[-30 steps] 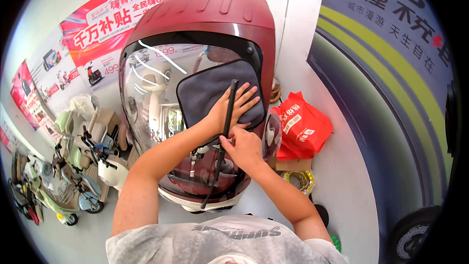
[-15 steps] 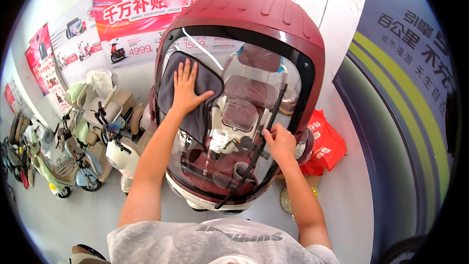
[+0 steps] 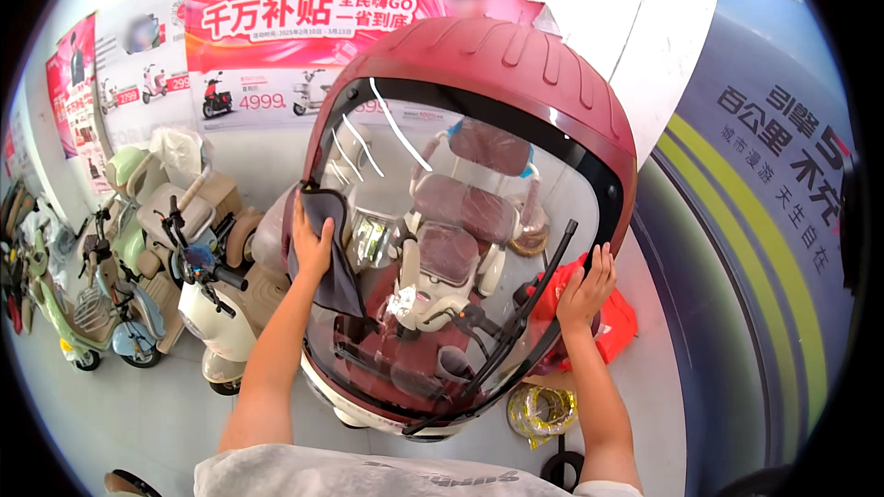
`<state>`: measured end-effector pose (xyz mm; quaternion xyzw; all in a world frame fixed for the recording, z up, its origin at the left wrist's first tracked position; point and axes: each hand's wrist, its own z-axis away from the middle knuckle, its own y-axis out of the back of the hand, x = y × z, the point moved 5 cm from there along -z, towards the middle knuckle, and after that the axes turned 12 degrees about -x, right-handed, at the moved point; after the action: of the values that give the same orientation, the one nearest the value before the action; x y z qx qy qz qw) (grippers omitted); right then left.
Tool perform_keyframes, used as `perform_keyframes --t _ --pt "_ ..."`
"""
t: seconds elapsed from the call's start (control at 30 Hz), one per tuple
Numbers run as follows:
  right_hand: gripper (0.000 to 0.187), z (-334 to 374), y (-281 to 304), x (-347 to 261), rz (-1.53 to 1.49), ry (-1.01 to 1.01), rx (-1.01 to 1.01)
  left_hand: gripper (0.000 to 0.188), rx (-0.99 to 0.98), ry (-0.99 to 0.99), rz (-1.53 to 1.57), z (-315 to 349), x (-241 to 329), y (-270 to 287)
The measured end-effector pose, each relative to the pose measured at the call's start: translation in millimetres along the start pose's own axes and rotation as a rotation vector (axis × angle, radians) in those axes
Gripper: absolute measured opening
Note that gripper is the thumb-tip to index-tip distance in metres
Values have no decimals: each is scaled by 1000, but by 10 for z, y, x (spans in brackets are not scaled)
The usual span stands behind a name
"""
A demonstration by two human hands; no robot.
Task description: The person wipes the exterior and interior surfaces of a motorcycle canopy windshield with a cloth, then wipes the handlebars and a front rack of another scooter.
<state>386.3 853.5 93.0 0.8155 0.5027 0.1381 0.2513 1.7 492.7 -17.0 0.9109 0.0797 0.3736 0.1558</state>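
In front of me stands a dark red enclosed vehicle with a rounded roof (image 3: 488, 51) and a clear windshield (image 3: 387, 152). My left hand (image 3: 311, 244) holds a dark grey cloth (image 3: 336, 281) against the windshield's left edge, fingers pointing up and thumb apart. Part of the cloth hangs down over the glass. My right hand (image 3: 587, 294) rests on the right edge of the windshield frame with its fingers extended, holding nothing visible. A black wiper (image 3: 529, 313) slants across the lower right glass, left of that hand. Behind the glass show brownish seats (image 3: 465, 202) and a handlebar (image 3: 474, 317).
Several scooters (image 3: 216, 308) stand close on the left. A red bag (image 3: 622, 322) lies beyond my right hand, and a yellow-wrapped coil (image 3: 543, 414) lies on the floor below it. Posters (image 3: 295, 0) cover the back wall, and a large printed panel (image 3: 764, 175) stands at the right.
My left hand has slid left and down with the cloth to the glass's edge. My right hand has moved from beside the wiper to the right frame. The view has shifted slightly.
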Motion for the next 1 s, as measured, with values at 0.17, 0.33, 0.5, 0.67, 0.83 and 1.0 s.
perform_keyframes --t 0.17,0.33,0.5,0.67,0.83,1.0 --pt "49 -23 7 -8 -40 3 8 78 -34 52 -117 404 -121 -140" --pt "49 0 -76 14 -34 7 25 99 -14 144 -216 699 430 -326" --pt "53 -65 64 -5 -150 -70 -57 133 -184 212 -365 718 1157 -572" --pt "42 -191 272 -348 -331 -265 -474 140 -240 150 -423 556 1736 -837" --pt "40 -54 18 -556 -208 -171 -580 138 -190 17 -431 458 2091 -1034" --pt "32 56 335 -509 -389 -112 -521 133 -167 -161 -455 524 2437 -1230"
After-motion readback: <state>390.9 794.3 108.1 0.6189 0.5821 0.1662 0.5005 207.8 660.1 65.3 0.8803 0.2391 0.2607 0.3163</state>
